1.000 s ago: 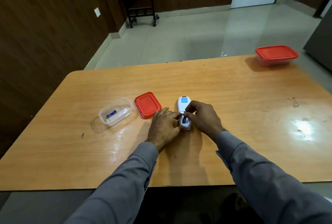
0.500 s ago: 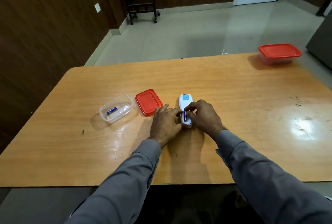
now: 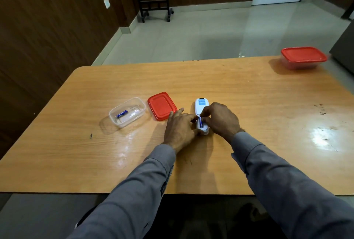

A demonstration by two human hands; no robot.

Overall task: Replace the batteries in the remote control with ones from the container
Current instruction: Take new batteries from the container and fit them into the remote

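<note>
A: Where is the remote control lying, and what are the fingers doing?

B: I am seeing the remote control (image 3: pixel 201 115) lying back-up on the table (image 3: pixel 239 93), between the two hands. The right hand (image 3: pixel 220 119) is curling over its right edge, its fingers (image 3: pixel 204 114) pinching a blue battery (image 3: pixel 201 122) that is sitting in the open compartment. The left hand (image 3: pixel 180 127) is resting against the remote's left side, thumb and bent fingers holding the casing, index finger pointing away.

A: And the container?

B: The clear container (image 3: pixel 127 112) is standing open, well to the left of the left fingers, with another blue battery (image 3: pixel 122 113) lying inside. Its red lid (image 3: pixel 161 106) is lying flat just beyond the left fingertips. A second container with a red lid (image 3: pixel 304 57) is sitting far beyond the right fingers, at the table's far corner.
</note>
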